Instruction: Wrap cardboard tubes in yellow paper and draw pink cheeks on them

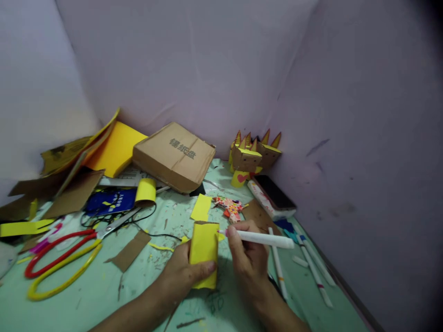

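Note:
My left hand point(188, 267) grips a folded piece of yellow card point(205, 246) from its left side, the thumb lying across its front. A brown edge shows along the top of the card. In my right hand point(247, 253) is a white marker pen point(265, 239), pinched between thumb and fingers. Its tip points left and is at the card's upper right edge; whether it touches I cannot tell. Just beyond the card lie a yellow paper scrap point(201, 206) and a patterned paper cutout point(230, 207).
Large red and yellow handled scissors point(79, 253) lie at left, near cardboard scraps point(131, 251) and a yellow roll point(146, 191). Behind stands a cardboard box point(175, 157). At right are a phone point(275, 191), several markers point(313, 269) and spiky cardboard figures point(246, 159) against the wall.

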`<move>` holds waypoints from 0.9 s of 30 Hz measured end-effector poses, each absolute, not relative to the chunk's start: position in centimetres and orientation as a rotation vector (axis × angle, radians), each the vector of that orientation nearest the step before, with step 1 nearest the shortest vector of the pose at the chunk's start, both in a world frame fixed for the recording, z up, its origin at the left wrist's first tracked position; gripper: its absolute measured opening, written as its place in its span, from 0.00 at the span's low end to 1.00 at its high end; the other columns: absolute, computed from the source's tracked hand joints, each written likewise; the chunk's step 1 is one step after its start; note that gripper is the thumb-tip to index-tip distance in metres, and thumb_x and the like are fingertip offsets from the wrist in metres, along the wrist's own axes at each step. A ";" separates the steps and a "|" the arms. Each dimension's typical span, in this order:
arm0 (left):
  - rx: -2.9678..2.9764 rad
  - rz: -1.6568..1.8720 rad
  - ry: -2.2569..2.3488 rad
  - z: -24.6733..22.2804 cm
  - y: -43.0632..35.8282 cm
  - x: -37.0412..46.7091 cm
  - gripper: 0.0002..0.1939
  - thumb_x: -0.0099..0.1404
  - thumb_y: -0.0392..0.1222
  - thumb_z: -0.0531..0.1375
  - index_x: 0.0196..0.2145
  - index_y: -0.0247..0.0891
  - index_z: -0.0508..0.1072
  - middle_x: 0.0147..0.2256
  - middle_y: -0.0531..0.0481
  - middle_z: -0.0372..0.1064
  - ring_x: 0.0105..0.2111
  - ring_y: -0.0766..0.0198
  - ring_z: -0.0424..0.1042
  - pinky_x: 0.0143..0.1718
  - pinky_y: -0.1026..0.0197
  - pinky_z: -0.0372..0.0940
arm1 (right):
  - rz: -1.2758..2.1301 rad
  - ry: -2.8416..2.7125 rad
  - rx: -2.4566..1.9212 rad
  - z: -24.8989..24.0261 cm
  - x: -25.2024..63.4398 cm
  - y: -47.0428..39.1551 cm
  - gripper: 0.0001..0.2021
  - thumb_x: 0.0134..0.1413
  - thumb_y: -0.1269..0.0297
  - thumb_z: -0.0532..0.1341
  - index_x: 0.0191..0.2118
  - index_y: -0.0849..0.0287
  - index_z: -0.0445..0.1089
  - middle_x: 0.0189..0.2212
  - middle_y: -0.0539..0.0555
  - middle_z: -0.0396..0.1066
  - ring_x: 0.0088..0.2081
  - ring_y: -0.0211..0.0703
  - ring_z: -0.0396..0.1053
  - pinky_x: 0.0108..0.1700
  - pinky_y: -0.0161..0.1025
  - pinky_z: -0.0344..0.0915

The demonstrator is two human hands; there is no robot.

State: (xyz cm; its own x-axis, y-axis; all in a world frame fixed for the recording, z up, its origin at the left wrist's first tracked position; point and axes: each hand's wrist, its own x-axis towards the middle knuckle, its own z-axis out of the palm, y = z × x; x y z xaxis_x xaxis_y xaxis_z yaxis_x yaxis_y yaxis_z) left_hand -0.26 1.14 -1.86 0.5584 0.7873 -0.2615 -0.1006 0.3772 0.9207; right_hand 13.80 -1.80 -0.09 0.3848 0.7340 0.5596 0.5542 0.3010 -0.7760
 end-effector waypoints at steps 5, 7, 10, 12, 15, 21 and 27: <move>1.038 0.656 0.816 -2.1 1.1 -0.3 0.28 0.43 0.51 0.68 0.39 0.33 0.71 0.29 0.47 0.71 0.29 0.58 0.68 0.28 0.62 0.62 | 0.151 -1.246 -1.338 -0.2 13.9 -1.5 0.11 0.57 0.62 0.55 0.25 0.56 0.64 0.19 0.47 0.62 0.22 0.38 0.61 0.24 0.35 0.58; 1.043 0.663 0.819 -2.2 1.2 -0.4 0.28 0.42 0.52 0.69 0.39 0.33 0.72 0.29 0.47 0.71 0.29 0.57 0.68 0.29 0.61 0.62 | 0.125 -1.226 -1.322 -0.5 14.0 -1.4 0.11 0.56 0.60 0.56 0.25 0.55 0.65 0.18 0.48 0.62 0.21 0.39 0.61 0.22 0.35 0.57; 1.053 0.665 0.802 -2.3 1.4 -0.3 0.27 0.42 0.53 0.69 0.37 0.35 0.73 0.27 0.48 0.70 0.30 0.55 0.69 0.30 0.59 0.62 | 0.114 -1.194 -1.281 -1.0 14.0 -1.3 0.13 0.57 0.57 0.56 0.24 0.54 0.67 0.16 0.48 0.62 0.19 0.39 0.60 0.21 0.35 0.57; 1.045 0.666 0.772 -2.3 1.5 -0.2 0.27 0.41 0.54 0.69 0.37 0.35 0.73 0.27 0.48 0.71 0.29 0.56 0.69 0.30 0.59 0.62 | 0.120 -1.182 -1.261 -1.3 14.0 -1.2 0.13 0.57 0.56 0.56 0.25 0.54 0.67 0.16 0.48 0.62 0.19 0.39 0.60 0.20 0.35 0.57; 1.045 0.679 0.721 -2.3 1.6 -0.1 0.29 0.41 0.55 0.69 0.38 0.34 0.73 0.28 0.47 0.71 0.28 0.57 0.68 0.28 0.60 0.61 | 0.107 -1.171 -1.244 -1.4 14.0 -1.2 0.11 0.56 0.57 0.57 0.26 0.54 0.68 0.17 0.49 0.63 0.19 0.39 0.60 0.20 0.34 0.58; 1.042 0.678 0.802 -1.8 1.3 0.0 0.29 0.40 0.55 0.70 0.36 0.33 0.72 0.26 0.49 0.70 0.27 0.61 0.66 0.27 0.63 0.60 | 0.098 -1.163 -1.287 -0.8 13.9 -1.4 0.12 0.57 0.58 0.56 0.26 0.54 0.68 0.16 0.48 0.62 0.19 0.38 0.58 0.20 0.34 0.57; 1.036 0.659 0.772 -1.9 1.2 -0.1 0.28 0.42 0.53 0.69 0.37 0.32 0.71 0.28 0.46 0.71 0.28 0.60 0.67 0.27 0.63 0.60 | 0.159 -1.174 -1.293 -0.5 14.0 -1.7 0.11 0.55 0.59 0.57 0.25 0.55 0.66 0.17 0.47 0.61 0.19 0.37 0.58 0.19 0.33 0.56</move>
State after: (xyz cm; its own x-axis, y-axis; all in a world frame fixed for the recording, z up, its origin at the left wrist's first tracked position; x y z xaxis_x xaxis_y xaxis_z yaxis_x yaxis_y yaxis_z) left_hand -0.10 1.23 -1.88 0.5692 0.7857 -0.2423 -0.1169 0.3690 0.9220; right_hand 14.02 -1.71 -0.47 0.4605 0.6725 0.5794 0.4942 0.3480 -0.7967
